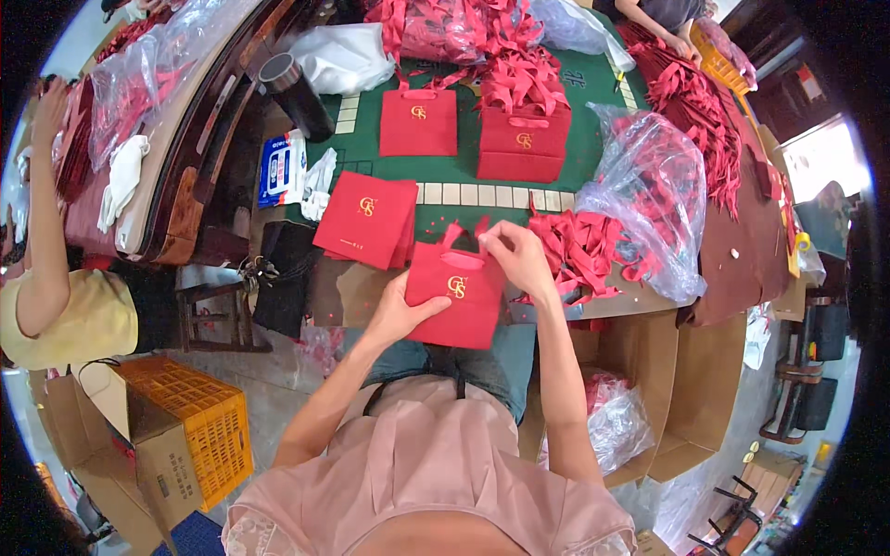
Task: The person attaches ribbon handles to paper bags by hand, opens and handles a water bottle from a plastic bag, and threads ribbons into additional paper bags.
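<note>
A small red gift bag [464, 320] with a gold emblem is held in front of me at the table's near edge. My left hand [405, 313] grips its left side, thumb across the front. At the bag's top right corner, my right hand [513, 252] pinches by the red ribbon handle; the exact spot between its fingertips is hidden. Left of it lies a short stack of flat red bags [367, 218]. A pile of red ribbons [577, 248] is just right of my right hand. Farther back are one more red bag [419, 130] and a row of red bags with ribbon handles [524, 148].
A black tumbler [297, 97] and a blue-white wipes pack [281, 169] stand at the left. Clear plastic [649, 199] covers red items at the right. An orange crate [209, 426] and a cardboard box [700, 394] flank me below. Other people work at far left and far right.
</note>
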Tool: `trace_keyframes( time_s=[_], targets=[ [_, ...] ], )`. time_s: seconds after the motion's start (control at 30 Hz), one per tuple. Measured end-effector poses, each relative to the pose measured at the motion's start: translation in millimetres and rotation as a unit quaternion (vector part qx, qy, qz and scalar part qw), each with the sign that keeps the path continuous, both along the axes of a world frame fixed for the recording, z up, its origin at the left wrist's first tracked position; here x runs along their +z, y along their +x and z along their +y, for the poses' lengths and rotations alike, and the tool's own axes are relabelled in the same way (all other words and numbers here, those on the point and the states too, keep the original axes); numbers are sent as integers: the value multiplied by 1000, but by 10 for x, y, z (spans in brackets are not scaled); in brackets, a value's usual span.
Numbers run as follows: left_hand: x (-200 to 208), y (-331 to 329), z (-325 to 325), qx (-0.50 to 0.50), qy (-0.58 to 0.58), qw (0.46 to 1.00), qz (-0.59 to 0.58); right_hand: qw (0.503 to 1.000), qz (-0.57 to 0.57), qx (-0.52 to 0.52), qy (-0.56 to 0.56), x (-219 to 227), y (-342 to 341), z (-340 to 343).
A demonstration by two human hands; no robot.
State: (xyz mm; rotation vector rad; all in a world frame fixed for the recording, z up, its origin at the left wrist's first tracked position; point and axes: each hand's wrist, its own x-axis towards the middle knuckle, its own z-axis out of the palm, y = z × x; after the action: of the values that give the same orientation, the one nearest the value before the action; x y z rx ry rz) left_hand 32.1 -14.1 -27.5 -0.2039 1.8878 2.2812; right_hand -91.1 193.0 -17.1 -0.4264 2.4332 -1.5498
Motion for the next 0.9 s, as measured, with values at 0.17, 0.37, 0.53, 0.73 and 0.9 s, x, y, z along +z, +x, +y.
trace_keyframes(
  time_s=[0.17, 0.37, 0.53, 0.73, 0.9],
  targets=[
    [132, -19, -69, -29, -63, 998, 12, 995, 41, -57, 64, 48, 97, -175],
    [187, -122, -182, -54, -73, 996, -5, 991, 51, -116, 30, -2, 128, -282],
    [273, -196, -241, -17, -9, 1000, 1, 961, 180, -206, -44, 0, 176, -279],
    [636, -638, -609, 110, -12, 993, 41, 951, 243, -190, -26, -151, 541, -105],
    [795, -1331, -937, 220, -64, 968, 105, 951, 285, -102, 65, -467, 733, -78]
  ],
)
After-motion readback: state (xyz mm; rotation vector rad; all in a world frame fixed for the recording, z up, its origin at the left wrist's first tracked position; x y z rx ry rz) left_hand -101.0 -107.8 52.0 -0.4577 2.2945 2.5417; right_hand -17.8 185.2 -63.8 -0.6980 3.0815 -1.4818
